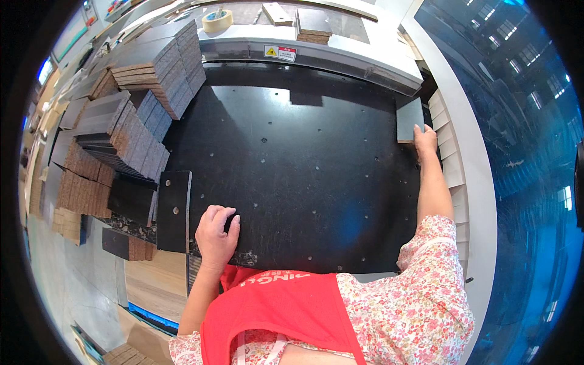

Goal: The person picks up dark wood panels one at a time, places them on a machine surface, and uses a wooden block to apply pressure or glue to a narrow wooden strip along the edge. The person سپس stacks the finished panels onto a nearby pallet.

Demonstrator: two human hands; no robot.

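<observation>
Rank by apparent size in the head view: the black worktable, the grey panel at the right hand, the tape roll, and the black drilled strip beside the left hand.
1. black worktable
2. black drilled strip
3. grey panel, touched by the right hand
4. tape roll

The tape roll lies farthest from the camera, so its last place is unsure.

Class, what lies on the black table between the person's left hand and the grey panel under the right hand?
Head view: only bare black table between left hand and grey panel.
</observation>
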